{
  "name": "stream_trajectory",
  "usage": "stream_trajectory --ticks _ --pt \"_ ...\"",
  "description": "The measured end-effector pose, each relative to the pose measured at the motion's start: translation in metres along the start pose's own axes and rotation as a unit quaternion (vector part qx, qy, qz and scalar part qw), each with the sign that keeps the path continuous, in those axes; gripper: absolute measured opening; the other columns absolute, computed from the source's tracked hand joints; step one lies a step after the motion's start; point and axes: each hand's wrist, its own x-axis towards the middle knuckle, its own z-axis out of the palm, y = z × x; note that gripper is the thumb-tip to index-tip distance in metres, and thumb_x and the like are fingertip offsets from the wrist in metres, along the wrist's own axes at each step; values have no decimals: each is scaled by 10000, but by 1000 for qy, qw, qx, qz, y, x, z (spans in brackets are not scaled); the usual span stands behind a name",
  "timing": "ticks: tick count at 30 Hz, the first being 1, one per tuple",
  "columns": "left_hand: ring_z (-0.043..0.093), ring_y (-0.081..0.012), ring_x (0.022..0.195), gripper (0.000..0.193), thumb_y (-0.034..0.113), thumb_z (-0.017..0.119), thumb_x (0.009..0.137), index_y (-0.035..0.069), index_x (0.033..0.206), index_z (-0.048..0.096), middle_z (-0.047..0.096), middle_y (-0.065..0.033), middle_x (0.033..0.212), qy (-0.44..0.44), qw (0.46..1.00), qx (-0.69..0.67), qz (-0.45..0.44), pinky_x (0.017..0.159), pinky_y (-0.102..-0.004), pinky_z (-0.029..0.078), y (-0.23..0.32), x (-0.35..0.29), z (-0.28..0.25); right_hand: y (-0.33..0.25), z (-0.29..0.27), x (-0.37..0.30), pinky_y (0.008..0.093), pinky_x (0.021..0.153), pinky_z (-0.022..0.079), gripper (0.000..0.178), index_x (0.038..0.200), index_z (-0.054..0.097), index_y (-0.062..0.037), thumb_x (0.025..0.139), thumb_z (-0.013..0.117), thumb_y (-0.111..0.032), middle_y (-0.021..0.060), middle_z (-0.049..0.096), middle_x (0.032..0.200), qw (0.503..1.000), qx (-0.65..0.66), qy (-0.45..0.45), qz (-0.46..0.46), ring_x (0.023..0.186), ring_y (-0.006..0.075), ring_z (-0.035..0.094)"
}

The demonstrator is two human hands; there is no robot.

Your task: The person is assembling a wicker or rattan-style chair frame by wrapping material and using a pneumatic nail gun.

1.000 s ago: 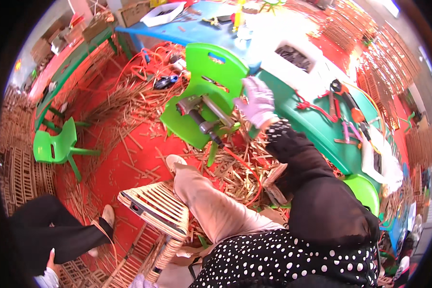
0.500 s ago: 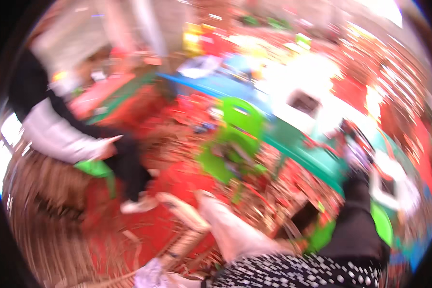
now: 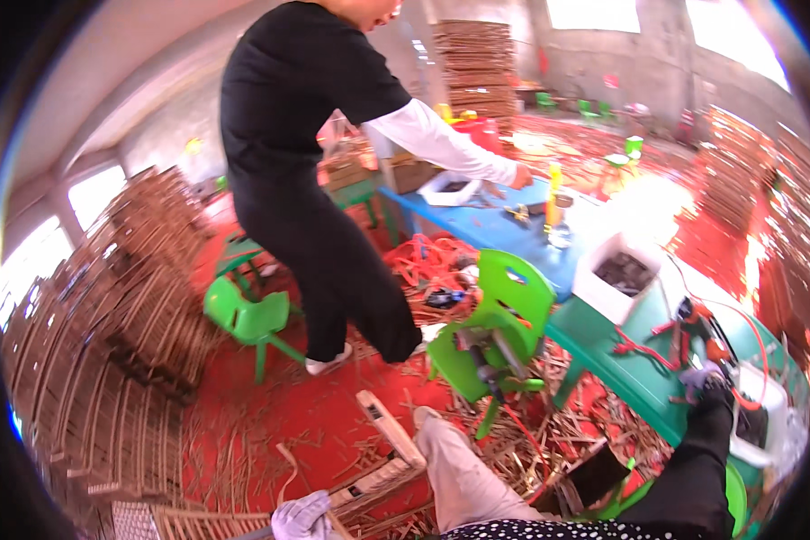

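At the lower edge, my left hand (image 3: 301,517) wears a pale glove, its fingers curled over a wooden slatted frame (image 3: 382,472) that lies beside my leg. To the right my dark-sleeved right arm reaches to the green table (image 3: 594,346). There my gloved right hand (image 3: 704,378) is closed at the lower end of a black and orange nail gun (image 3: 695,324); its fingers are partly hidden. An orange air hose (image 3: 754,335) curves around the tool. Red-handled pliers (image 3: 643,349) lie just left of it. A white bin (image 3: 616,277) with dark pieces stands behind.
A co-worker (image 3: 310,171) in black leans over the blue table (image 3: 459,223). A green chair (image 3: 499,328) holding a dark tool stands before me, another green chair (image 3: 247,315) farther left. Stacked slatted frames (image 3: 126,342) rise at left. Wood scraps litter the red floor (image 3: 243,423).
My view has swung and steadied from blur. The co-worker, seated at the left before, now stands with an arm stretched over the blue table. My right hand remains at the nail gun.
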Motion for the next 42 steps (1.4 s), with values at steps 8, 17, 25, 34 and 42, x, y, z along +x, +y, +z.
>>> stream_trajectory --ticks 8,17,25,34,42 --pt "650 -272 826 300 -32 610 732 68 1007 678 681 -117 964 -6 1000 -14 15 751 -351 519 -2 -3 1 2 -5 -7 389 730 528 370 835 699 -60 805 538 -391 123 682 850 996 -40 -85 -11 803 238 666" --pt "641 -293 828 227 40 634 759 45 983 673 676 -123 930 -5 999 -25 23 763 -370 510 -1 3 -3 -47 -55 -56 348 630 554 387 839 678 -5 702 634 -364 109 687 758 982 9 -158 -103 667 232 677" --pt "537 -350 547 207 179 608 858 36 709 593 534 -149 608 28 993 -75 -85 484 -410 423 -15 11 -6 -191 -112 -211 439 807 446 439 1039 506 -44 652 649 -196 155 561 973 784 125 83 -602 934 355 547" --pt "593 -154 703 206 186 593 879 -15 911 623 619 -78 749 -63 887 -353 -290 674 -289 473 -38 7 -13 -279 -156 -423 433 808 414 450 990 501 -101 645 685 -323 90 516 981 404 82 112 -904 953 294 504" --pt "592 -200 656 183 173 605 855 -6 866 639 614 -111 727 -12 869 -409 -279 636 -318 470 -40 2 -6 -301 -149 -475 435 818 429 433 1010 568 -83 714 657 -386 140 572 952 390 -35 86 -916 933 309 539"
